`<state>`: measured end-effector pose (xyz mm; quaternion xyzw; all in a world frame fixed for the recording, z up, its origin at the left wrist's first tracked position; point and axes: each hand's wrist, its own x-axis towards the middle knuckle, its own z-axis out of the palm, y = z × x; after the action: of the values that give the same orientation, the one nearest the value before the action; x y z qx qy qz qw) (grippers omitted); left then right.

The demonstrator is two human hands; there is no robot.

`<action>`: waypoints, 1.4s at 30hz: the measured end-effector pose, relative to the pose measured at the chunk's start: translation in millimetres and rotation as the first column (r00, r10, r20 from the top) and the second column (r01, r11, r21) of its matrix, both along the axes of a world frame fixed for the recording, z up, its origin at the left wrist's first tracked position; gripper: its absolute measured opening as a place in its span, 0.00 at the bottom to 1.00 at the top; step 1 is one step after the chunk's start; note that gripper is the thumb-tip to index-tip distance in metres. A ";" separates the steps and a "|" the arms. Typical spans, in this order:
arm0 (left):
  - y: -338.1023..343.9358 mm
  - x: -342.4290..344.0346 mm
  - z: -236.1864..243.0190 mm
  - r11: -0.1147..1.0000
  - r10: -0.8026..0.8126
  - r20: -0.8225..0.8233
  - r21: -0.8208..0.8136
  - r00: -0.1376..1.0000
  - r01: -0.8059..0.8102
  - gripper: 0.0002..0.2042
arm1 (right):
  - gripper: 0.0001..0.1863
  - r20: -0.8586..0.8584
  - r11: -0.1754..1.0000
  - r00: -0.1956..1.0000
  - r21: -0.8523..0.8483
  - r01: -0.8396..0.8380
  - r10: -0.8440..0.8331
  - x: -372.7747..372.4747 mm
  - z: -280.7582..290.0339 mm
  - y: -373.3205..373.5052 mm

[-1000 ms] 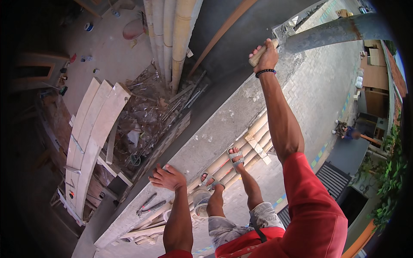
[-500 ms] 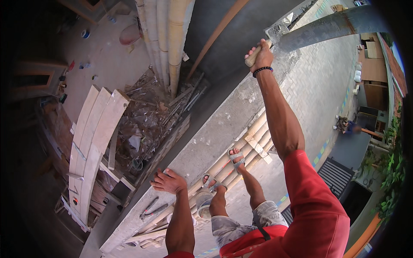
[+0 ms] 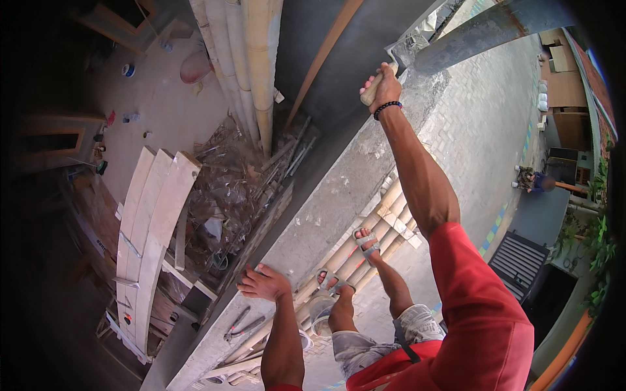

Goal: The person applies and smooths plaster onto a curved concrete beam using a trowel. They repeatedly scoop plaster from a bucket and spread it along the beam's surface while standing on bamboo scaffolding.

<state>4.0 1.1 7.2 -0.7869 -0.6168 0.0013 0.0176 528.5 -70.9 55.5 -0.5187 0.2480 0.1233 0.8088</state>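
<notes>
Turning the view slightly since a second earlier, gripping a wooden-handled trowel [image 3: 370, 97] in the right hand [image 3: 387, 88], stretching far right to hold it beside the pipe [image 3: 479, 41]; resting the left hand [image 3: 266, 283], empty and spread, on the near ledge [image 3: 312, 229], apparently for balance.

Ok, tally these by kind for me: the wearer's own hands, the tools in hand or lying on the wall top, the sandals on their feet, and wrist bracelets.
Left hand and right hand: 2
Wooden-handled tool: 1
Pincer-like tool: 1
Sandals: 2
Dark beaded bracelet: 1
Total: 7
</notes>
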 end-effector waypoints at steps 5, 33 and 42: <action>1.6 -0.6 0.0 1.000 0.009 0.012 0.012 1.000 -0.009 0.24 | 0.12 0.096 0.999 0.995 -0.008 0.042 -0.041 -5.1 3.6 4.5; 1.7 -4.7 -1.5 1.000 0.021 0.032 -0.006 0.999 -0.021 0.27 | 0.17 -0.278 0.242 0.673 -0.784 -0.571 0.686 -60.6 76.2 -130.1; -2.0 1.8 0.3 0.999 0.026 0.038 -0.020 0.999 -0.025 0.26 | 0.17 -0.548 -0.589 0.409 -0.808 -0.031 0.730 -0.8 138.7 -139.6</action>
<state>5.8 -0.9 7.5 -0.7789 -0.6271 -0.0075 -0.0019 527.7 -210.5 194.2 -0.9538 -0.2562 0.1379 -0.0746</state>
